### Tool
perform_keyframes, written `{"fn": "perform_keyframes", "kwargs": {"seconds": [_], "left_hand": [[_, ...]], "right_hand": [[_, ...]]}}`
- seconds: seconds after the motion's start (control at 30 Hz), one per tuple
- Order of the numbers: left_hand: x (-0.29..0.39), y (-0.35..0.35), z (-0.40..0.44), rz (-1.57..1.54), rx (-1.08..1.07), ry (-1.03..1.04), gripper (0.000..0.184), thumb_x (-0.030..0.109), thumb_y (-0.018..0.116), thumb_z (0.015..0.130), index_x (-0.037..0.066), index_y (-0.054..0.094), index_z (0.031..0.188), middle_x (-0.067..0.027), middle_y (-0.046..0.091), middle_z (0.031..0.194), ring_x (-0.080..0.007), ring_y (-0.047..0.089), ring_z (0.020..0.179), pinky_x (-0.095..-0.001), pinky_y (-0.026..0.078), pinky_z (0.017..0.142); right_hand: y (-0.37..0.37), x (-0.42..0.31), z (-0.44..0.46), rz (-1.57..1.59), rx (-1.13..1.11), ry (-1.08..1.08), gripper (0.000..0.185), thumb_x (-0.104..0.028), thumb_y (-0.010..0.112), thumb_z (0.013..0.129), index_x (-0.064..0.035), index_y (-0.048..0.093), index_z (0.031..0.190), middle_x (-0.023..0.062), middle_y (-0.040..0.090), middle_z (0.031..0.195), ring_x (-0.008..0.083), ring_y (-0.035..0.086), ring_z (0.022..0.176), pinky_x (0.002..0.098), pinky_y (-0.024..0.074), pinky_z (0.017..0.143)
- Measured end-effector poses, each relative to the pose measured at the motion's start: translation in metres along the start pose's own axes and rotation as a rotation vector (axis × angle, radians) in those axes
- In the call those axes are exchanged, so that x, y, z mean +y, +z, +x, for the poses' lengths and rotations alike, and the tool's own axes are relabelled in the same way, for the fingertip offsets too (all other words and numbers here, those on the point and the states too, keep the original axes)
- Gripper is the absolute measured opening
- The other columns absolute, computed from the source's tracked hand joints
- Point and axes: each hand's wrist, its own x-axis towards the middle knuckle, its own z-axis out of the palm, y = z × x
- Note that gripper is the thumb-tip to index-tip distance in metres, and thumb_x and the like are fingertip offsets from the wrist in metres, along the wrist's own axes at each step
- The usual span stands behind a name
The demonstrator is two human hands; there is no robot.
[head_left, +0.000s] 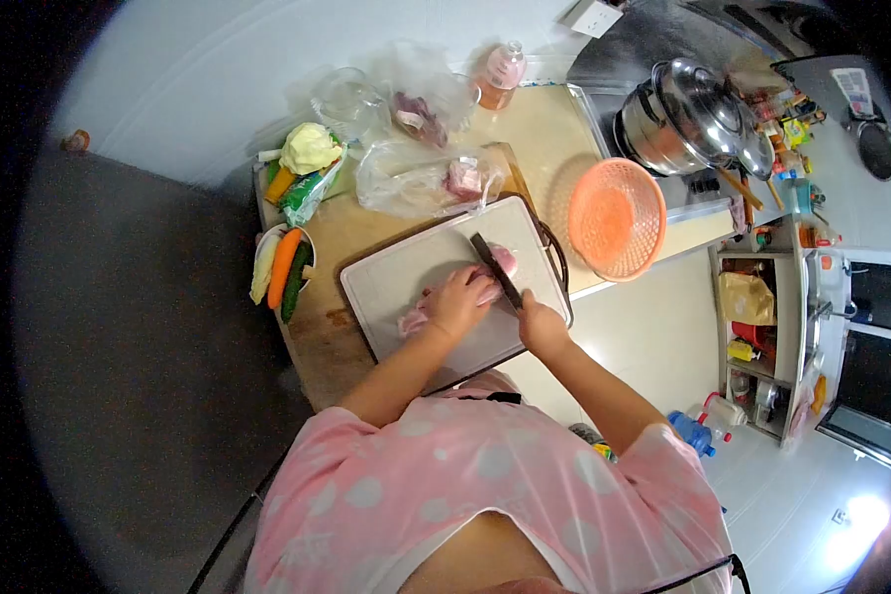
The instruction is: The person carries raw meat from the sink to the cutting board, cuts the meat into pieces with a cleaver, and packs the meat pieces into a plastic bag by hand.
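Observation:
A piece of raw meat (pixel 505 260) lies on the white cutting board (pixel 386 267). My right hand (pixel 542 325) is wrapped round the handle of a dark-bladed kitchen knife (pixel 494 267), whose blade crosses the meat at an angle. Close beside the blade, my left hand (pixel 459 303) presses down on the meat with its fingers curled. Paler cut pieces of meat (pixel 413 319) show by the left wrist. The part of the meat under my left fingers is hidden.
Behind the board lies a clear plastic bag (pixel 396 178) with another meat chunk (pixel 464 180). An orange colander (pixel 618 220) stands to the right, near a steel pot (pixel 663 124). Left are a bowl with a carrot (pixel 284 265) and a cucumber (pixel 292 287). A bottle (pixel 502 77) stands at the back.

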Motion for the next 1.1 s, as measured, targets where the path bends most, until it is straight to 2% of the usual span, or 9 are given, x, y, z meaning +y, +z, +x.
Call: {"fn": "perform_keyframes", "kwargs": {"seconds": [0.17, 0.23, 0.3, 0.4, 0.63, 0.83, 1.0, 1.1], "left_hand": [[-0.003, 0.001, -0.004, 0.009, 0.024, 0.135, 0.037, 0.017, 0.071, 0.067, 0.017, 0.062, 0.103, -0.0067, 0.056, 0.116, -0.03, 0.055, 0.102, -0.0404, 0.047, 0.088], [-0.011, -0.001, -0.008, 0.007, 0.027, 0.158, 0.039, 0.017, 0.072, 0.066, 0.016, 0.062, 0.104, -0.0068, 0.055, 0.116, -0.0301, 0.055, 0.103, -0.0412, 0.046, 0.088], [-0.012, -0.002, -0.01, -0.01, 0.012, 0.152, 0.042, 0.016, 0.073, 0.064, 0.015, 0.062, 0.105, -0.0076, 0.054, 0.117, -0.0303, 0.054, 0.105, -0.0432, 0.045, 0.089], [-0.008, -0.009, -0.014, 0.01, 0.018, 0.179, 0.043, 0.015, 0.073, 0.064, 0.015, 0.062, 0.106, -0.0065, 0.053, 0.117, -0.0302, 0.052, 0.106, -0.043, 0.045, 0.088], [-0.002, -0.015, -0.017, -0.003, 0.018, 0.13, 0.042, 0.014, 0.072, 0.066, 0.016, 0.062, 0.107, -0.0066, 0.053, 0.118, -0.0311, 0.052, 0.107, -0.0434, 0.044, 0.09], [-0.001, -0.014, -0.017, 0.016, 0.03, 0.121, 0.039, 0.014, 0.071, 0.066, 0.016, 0.062, 0.104, -0.0065, 0.053, 0.116, -0.031, 0.052, 0.106, -0.0436, 0.044, 0.089], [-0.002, -0.017, -0.019, 0.041, 0.054, 0.215, 0.037, 0.018, 0.072, 0.066, 0.016, 0.062, 0.102, -0.0055, 0.054, 0.115, -0.0307, 0.053, 0.105, -0.0433, 0.044, 0.087], [0.003, -0.024, -0.024, 0.057, -0.023, 0.189, 0.039, 0.015, 0.071, 0.063, 0.016, 0.062, 0.101, -0.0036, 0.053, 0.113, -0.0277, 0.052, 0.104, -0.0402, 0.044, 0.09]], "right_hand": [[0.001, -0.003, 0.016, -0.002, 0.015, 0.002, 0.027, -0.003, 0.048, 0.078, 0.0003, 0.043, 0.104, 0.0239, 0.063, 0.078, 0.0401, 0.063, 0.073, 0.0494, 0.0496, 0.065], [-0.001, -0.003, 0.029, 0.094, 0.091, 0.02, 0.025, -0.012, 0.052, 0.085, 0.0001, 0.043, 0.105, 0.0249, 0.063, 0.08, 0.0413, 0.063, 0.076, 0.0505, 0.0489, 0.067], [-0.002, 0.007, 0.036, 0.143, 0.132, -0.011, 0.038, -0.018, 0.056, 0.086, 0.0029, 0.042, 0.115, 0.0275, 0.062, 0.078, 0.0441, 0.061, 0.074, 0.0528, 0.0472, 0.065], [0.001, 0.017, 0.028, 0.155, 0.15, 0.056, 0.039, -0.019, 0.057, 0.086, 0.002, 0.043, 0.115, 0.0279, 0.062, 0.08, 0.0445, 0.061, 0.075, 0.0524, 0.0477, 0.066], [-0.013, 0.021, 0.007, 0.223, 0.235, 0.103, 0.037, -0.019, 0.056, 0.086, -0.0004, 0.043, 0.115, 0.026, 0.063, 0.08, 0.0432, 0.061, 0.076, 0.052, 0.0482, 0.067], [-0.019, 0.003, -0.002, 0.017, 0.091, -0.036, 0.03, -0.019, 0.05, 0.088, -0.0023, 0.044, 0.113, 0.0222, 0.064, 0.079, 0.0387, 0.063, 0.074, 0.0501, 0.0491, 0.063], [-0.003, -0.003, 0.006, -0.062, 0.121, -0.089, 0.022, -0.011, 0.045, 0.085, -0.0033, 0.045, 0.106, 0.0207, 0.064, 0.079, 0.0365, 0.065, 0.073, 0.047, 0.0513, 0.064], [0.008, -0.012, 0.015, -0.081, 0.105, -0.073, 0.023, -0.009, 0.045, 0.084, -0.0043, 0.044, 0.107, 0.0207, 0.064, 0.083, 0.0361, 0.065, 0.075, 0.0463, 0.0517, 0.066]]}}
